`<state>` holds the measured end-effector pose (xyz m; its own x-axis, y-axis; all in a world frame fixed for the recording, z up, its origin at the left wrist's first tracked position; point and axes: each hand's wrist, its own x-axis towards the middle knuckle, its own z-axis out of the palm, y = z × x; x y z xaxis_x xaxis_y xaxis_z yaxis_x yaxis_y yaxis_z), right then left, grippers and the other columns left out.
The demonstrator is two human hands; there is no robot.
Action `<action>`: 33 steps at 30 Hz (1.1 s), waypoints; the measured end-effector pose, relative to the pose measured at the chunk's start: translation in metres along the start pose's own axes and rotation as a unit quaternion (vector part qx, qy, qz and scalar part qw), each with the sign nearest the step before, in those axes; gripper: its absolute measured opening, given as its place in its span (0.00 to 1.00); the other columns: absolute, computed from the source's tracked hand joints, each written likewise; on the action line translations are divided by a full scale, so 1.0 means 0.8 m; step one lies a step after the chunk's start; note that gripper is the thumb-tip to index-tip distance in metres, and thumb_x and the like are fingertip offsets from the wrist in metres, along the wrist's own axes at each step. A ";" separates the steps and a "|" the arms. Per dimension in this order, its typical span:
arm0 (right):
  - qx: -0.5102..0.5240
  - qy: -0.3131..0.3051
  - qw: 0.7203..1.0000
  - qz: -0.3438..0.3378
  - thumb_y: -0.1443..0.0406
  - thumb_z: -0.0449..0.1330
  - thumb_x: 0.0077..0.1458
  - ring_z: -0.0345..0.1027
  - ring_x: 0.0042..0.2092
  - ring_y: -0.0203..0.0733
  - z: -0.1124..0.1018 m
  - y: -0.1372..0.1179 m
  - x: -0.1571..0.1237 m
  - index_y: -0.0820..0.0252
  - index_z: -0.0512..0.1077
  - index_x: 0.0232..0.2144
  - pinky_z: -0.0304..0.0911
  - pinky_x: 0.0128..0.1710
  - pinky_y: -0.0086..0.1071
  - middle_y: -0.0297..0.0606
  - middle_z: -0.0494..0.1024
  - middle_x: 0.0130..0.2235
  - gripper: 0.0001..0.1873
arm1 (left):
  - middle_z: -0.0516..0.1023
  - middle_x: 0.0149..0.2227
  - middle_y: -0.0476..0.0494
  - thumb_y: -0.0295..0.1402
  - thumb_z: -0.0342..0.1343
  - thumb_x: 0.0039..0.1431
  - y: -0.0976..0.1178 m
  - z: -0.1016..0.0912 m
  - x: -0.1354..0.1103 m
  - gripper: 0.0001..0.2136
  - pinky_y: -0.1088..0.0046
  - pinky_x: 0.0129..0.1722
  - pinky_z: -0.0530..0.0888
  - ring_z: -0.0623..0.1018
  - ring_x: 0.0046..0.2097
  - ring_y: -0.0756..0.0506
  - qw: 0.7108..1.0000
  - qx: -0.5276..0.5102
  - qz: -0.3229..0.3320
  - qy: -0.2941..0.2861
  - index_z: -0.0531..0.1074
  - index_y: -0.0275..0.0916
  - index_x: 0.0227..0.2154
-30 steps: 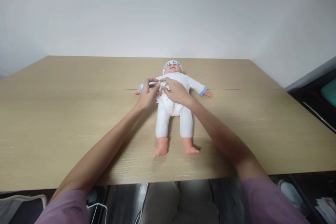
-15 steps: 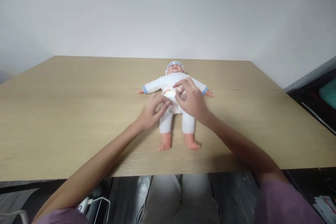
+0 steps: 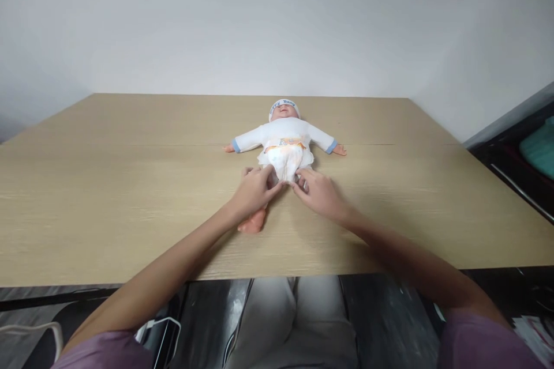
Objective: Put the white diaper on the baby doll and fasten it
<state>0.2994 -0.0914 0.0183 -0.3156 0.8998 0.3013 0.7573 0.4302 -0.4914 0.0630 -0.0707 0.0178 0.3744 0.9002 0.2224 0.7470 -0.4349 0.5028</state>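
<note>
A baby doll (image 3: 283,135) in a white top and a white cap lies on its back on the wooden table (image 3: 130,184), arms spread. A white diaper (image 3: 287,157) with an orange band shows at its waist. My left hand (image 3: 256,189) is closed around the doll's left-side thigh, and one bare foot (image 3: 252,223) sticks out beneath it. My right hand (image 3: 319,191) is closed on the other leg, hiding it. Both hands meet just below the diaper.
A plain white wall stands behind the table. At the right edge is a dark shelf with a teal object (image 3: 539,150). Below the table's front edge are my lap (image 3: 294,323), a white cable (image 3: 160,328) and some papers (image 3: 530,328).
Both hands have slid from the doll's chest down to its legs. The white trousers that covered the hips are pulled down, and the diaper is now uncovered.
</note>
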 end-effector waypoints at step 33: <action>0.058 0.034 0.996 0.057 0.54 0.67 0.64 0.75 0.36 0.48 0.015 -0.009 -0.008 0.53 0.70 0.47 0.66 0.41 0.41 0.36 0.81 0.38 0.15 | 0.81 0.39 0.45 0.41 0.62 0.69 -0.012 0.002 0.007 0.08 0.55 0.52 0.70 0.77 0.42 0.39 0.990 -0.131 0.045 0.030 0.74 0.44 0.38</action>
<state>0.2890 -0.0992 0.0098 -0.1888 0.9381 0.2905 0.7137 0.3342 -0.6156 0.0592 -0.0617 0.0128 0.3943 0.8607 0.3221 0.5407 -0.5007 0.6760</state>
